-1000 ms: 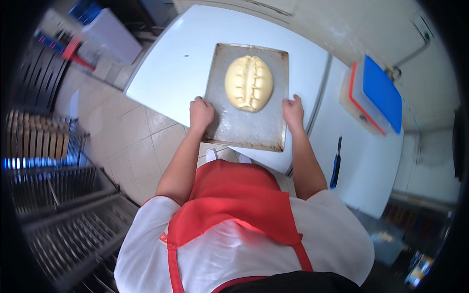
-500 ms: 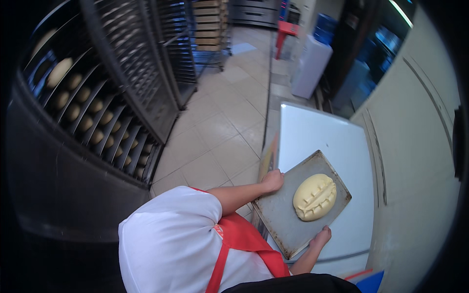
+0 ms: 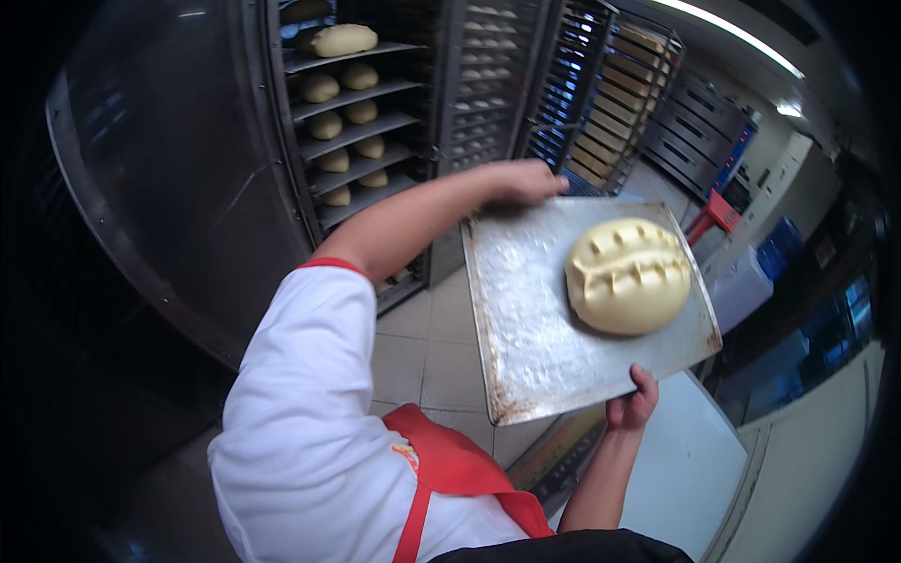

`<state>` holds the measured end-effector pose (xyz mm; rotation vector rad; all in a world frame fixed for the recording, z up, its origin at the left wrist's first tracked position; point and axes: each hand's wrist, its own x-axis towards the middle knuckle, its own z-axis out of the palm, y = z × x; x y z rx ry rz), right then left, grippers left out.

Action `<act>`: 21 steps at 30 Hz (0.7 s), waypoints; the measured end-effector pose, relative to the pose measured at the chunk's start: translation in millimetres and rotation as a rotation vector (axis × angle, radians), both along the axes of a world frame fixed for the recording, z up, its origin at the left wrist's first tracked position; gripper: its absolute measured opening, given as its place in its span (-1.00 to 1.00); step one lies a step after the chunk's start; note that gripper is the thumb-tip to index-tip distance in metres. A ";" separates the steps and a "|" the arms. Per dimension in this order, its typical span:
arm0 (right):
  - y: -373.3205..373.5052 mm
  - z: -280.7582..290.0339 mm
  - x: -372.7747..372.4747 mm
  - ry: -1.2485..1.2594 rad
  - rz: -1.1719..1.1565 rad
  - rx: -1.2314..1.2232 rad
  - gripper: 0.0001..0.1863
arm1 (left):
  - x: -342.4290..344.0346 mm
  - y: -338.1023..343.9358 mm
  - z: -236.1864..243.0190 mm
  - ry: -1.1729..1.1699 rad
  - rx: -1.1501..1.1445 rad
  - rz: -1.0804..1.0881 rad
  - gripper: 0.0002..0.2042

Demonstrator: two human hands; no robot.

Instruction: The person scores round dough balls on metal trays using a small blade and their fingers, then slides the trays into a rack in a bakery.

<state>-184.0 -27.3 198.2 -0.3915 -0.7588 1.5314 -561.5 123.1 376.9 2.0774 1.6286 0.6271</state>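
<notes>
Two bare hands support one rectangular metal tray (image 3: 526, 319), on which rests one large, pale, oval dough piece (image 3: 629, 296) with a lengthwise central ridge and a row of small raised tabs on either side of it; the dough lies toward the tray's right end, the left part being bare. The left hand (image 3: 524, 182), slightly blurred, grasps the tray at its far edge near the upper-left corner; the right hand (image 3: 634, 403) grasps the near edge, its thumb laid over the rim. One white tabletop (image 3: 690, 450) appears partly beneath the tray. In the shelved cabinet (image 3: 394, 92) at upper left, one long loaf (image 3: 343, 39) and at least eight smaller rounded pieces (image 3: 320, 88) can be counted. At right stand one red stool (image 3: 718, 211) and one water dispenser (image 3: 741, 291) bearing one blue bottle (image 3: 781, 246). Compared with half a second earlier, the tray appears larger and higher in the view, and its left portion now overhangs the tiled floor (image 3: 446, 361) beyond the tabletop; the cabinet has come nearer the center, the blue-lidded box has left the view, and both grips are maintained.
</notes>
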 end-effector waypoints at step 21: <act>227.6 79.4 -215.6 0.140 0.231 0.231 -0.45 | -530.4 103.8 129.5 -1.086 1.078 0.796 -0.84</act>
